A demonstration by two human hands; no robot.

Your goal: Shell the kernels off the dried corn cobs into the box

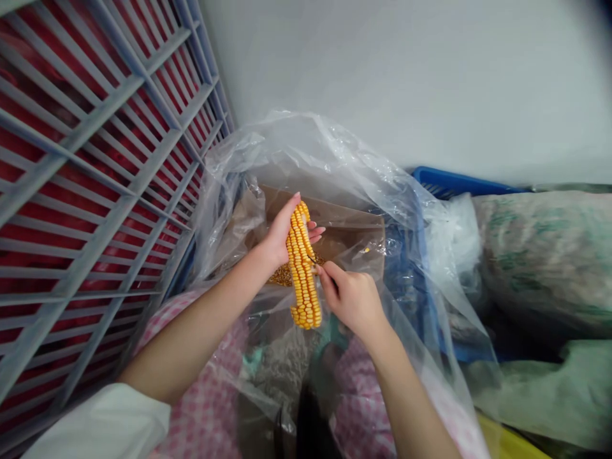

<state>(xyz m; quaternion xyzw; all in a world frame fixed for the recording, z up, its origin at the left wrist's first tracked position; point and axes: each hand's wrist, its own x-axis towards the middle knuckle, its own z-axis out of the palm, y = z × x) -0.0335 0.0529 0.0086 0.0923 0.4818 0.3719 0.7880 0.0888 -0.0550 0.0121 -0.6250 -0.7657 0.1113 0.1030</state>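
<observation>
An ear of yellow corn (302, 268) is held in the middle of the view, its far end tipped slightly left. My left hand (283, 233) wraps round its upper part, thumb along the top and fingers beneath. Closed in a fist at the right side of the cob, my right hand (351, 296) grips a thin dark pointed tool (312, 259). The tool's tip touches the kernel rows; its handle is hidden in the fist. Loose kernels (282, 275) lie below the corn in a cardboard box (335, 220) with a clear plastic bag (306, 143) around it.
A tall grey slatted crate (105, 166) with red contents stands close on the left. A pale wall (382, 76) rises behind. To the right are a blue plastic crate (459, 178) and a full woven sack (540, 255). A single kernel (366, 250) rests on the plastic.
</observation>
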